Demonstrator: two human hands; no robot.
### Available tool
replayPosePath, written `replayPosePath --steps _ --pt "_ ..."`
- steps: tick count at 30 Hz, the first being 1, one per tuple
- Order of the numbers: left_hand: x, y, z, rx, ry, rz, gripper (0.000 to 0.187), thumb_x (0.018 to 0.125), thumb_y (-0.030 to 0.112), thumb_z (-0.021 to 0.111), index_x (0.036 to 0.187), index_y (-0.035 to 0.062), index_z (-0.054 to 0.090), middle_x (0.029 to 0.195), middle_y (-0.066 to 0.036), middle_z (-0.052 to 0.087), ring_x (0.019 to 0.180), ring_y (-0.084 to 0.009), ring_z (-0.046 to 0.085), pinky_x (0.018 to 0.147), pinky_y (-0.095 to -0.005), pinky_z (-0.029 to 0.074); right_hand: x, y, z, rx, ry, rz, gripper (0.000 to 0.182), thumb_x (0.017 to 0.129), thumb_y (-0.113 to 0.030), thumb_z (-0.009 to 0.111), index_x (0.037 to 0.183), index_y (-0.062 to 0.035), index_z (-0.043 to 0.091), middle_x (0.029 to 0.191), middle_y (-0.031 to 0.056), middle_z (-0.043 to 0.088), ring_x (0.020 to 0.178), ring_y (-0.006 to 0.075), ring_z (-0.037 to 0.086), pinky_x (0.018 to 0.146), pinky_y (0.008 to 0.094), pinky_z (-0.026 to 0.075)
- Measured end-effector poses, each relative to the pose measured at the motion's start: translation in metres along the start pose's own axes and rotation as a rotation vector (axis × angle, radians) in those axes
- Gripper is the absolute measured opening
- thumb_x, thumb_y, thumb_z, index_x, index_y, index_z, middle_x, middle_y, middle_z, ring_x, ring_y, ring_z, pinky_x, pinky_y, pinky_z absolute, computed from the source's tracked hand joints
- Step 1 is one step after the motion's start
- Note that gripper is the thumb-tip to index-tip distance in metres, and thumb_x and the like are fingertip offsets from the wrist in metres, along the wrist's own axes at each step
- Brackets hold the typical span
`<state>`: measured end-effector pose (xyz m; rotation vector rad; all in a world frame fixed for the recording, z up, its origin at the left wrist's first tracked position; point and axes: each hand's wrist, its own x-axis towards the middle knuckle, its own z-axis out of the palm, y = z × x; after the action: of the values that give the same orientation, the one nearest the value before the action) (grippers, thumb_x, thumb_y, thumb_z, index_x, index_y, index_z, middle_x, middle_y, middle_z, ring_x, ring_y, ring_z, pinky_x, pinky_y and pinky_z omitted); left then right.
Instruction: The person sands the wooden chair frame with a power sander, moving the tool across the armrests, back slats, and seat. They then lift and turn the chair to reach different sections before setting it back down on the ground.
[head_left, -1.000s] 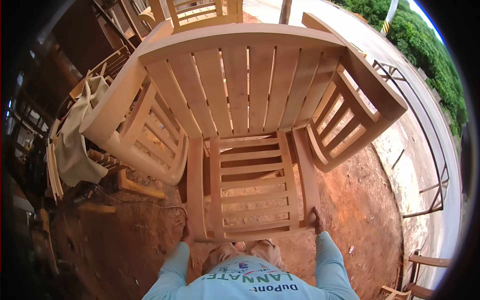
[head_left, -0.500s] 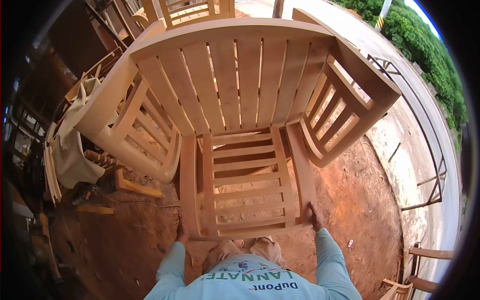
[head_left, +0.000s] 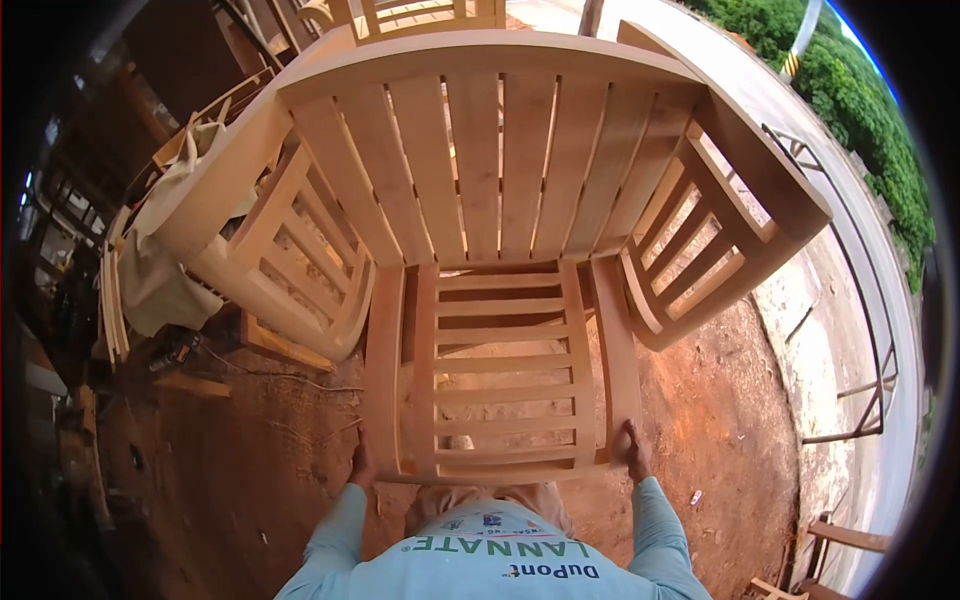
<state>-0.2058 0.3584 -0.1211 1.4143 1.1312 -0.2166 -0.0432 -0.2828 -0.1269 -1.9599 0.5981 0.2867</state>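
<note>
A large pale wooden armchair fills the middle of the head view, with a tall slatted backrest (head_left: 510, 170) and slatted sides below both armrests. Its slatted seat frame (head_left: 503, 396) extends toward my body between two wide side rails. My left hand (head_left: 361, 464) grips the near left corner of this frame, thumb along the outer edge. At the near right corner, my right hand (head_left: 638, 456) is closed around the other side rail. The undersides of the rails hide part of my fingers.
A drill (head_left: 178, 354) and wood offcuts (head_left: 195, 385) lie on the dirt at left, near a draped beige cloth (head_left: 160, 270). Another wooden chair (head_left: 430, 14) stands behind. A metal frame (head_left: 884, 350) edges the pavement at right; more wooden furniture (head_left: 850, 537) sits lower right.
The view has swung slightly, so the armchair's back and the background appear farther right. Both hands stay on the same corners of the seat frame.
</note>
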Motion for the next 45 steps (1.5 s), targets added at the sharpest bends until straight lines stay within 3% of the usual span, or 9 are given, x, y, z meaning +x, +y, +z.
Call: replayPosePath --steps 9,12,13,19,26,34,40,43,45 --pt "-0.060 -0.038 0.031 -0.042 0.093 -0.099 0.104 0.097 0.080 0.022 0.147 -0.0068 0.048 0.149 -0.025 0.052 0.139 -0.0361 0.049 0.114 -0.0408 0.038 0.001 -0.075 -0.072 -0.052 -0.125 0.080 0.071 0.102 -0.060 0.052 0.138 0.0008 0.063 0.140 0.0173 0.064 0.130 0.0262 0.058 0.106 0.0359 0.044" --pt "-0.086 -0.036 0.037 0.002 0.125 -0.139 0.105 0.096 0.081 0.021 0.147 -0.0067 0.049 0.150 -0.026 0.052 0.140 -0.0353 0.049 0.114 -0.0398 0.038 0.035 -0.047 -0.091 0.084 -0.160 0.018 0.072 0.101 -0.060 0.054 0.138 0.0004 0.062 0.139 0.0167 0.064 0.128 0.0244 0.059 0.105 0.0358 0.044" --pt "-0.102 -0.033 0.044 0.008 0.124 -0.118 0.105 0.096 0.082 0.021 0.147 -0.0065 0.049 0.149 -0.026 0.052 0.140 -0.0351 0.049 0.114 -0.0396 0.038 0.008 -0.096 -0.096 0.222 -0.209 0.115 0.065 0.100 -0.053 0.059 0.143 -0.0032 0.060 0.139 0.0073 0.063 0.126 0.0183 0.058 0.105 0.0316 0.045" --pt "-0.184 0.019 0.063 0.136 0.207 -0.164 0.106 0.096 0.082 0.018 0.146 -0.0049 0.051 0.146 -0.025 0.056 0.138 -0.0359 0.051 0.114 -0.0399 0.039 0.033 -0.101 -0.128 -0.065 -0.210 0.100 0.067 0.103 -0.056 0.053 0.136 0.0018 0.063 0.135 0.0151 0.067 0.126 0.0231 0.061 0.104 0.0326 0.044" --pt "-0.221 0.019 0.071 0.110 0.225 -0.113 0.105 0.095 0.083 0.014 0.146 0.0008 0.053 0.140 -0.025 0.060 0.134 -0.0371 0.055 0.111 -0.0413 0.042 0.042 -0.100 -0.157 -0.405 -0.254 -0.252 0.053 0.107 -0.043 0.049 0.142 -0.0049 0.060 0.138 0.0121 0.066 0.125 0.0225 0.062 0.099 0.0332 0.048" --pt "-0.322 0.098 0.088 0.240 0.248 -0.245 0.106 0.095 0.083 0.010 0.140 0.0011 0.059 0.131 -0.024 0.066 0.125 -0.0382 0.061 0.105 -0.0423 0.047 0.028 -0.157 -0.197 -0.166 -0.270 0.029 0.065 0.105 -0.058 0.046 0.140 -0.0057 0.061 0.129 0.0126 0.071 0.119 0.0218 0.066 0.097 0.0338 0.049" --pt "-0.346 0.113 0.088 0.188 0.272 -0.274 0.106 0.096 0.082 0.012 0.138 -0.0015 0.061 0.128 -0.023 0.068 0.122 -0.0373 0.063 0.103 -0.0427 0.048 0.033 -0.162 -0.221 -0.362 -0.308 -0.147 0.077 0.099 -0.068 0.051 0.135 -0.0018 0.065 0.124 0.0193 0.071 0.114 0.0247 0.066 0.095 0.0335 0.049" --pt "-0.370 0.138 0.092 0.192 0.268 -0.334 0.104 0.097 0.081 0.016 0.137 -0.0029 0.061 0.129 -0.023 0.068 0.121 -0.0368 0.064 0.102 -0.0430 0.049 0.034 -0.178 -0.229 -0.409 -0.294 0.125 0.084 0.094 -0.073 0.053 0.132 0.0010 0.066 0.124 0.0239 0.070 0.114 0.0267 0.066 0.094 0.0346 0.050" --pt "-0.373 0.143 0.097 0.201 0.281 -0.355 0.102 0.097 0.080 0.018 0.137 -0.0035 0.061 0.130 -0.023 0.067 0.121 -0.0363 0.064 0.100 -0.0430 0.050 0.041 -0.168 -0.232 -0.449 -0.284 0.097 0.090 0.091 -0.076 0.055 0.130 0.0037 0.066 0.120 0.0244 0.071 0.111 0.0274 0.067 0.091 0.0362 0.050"
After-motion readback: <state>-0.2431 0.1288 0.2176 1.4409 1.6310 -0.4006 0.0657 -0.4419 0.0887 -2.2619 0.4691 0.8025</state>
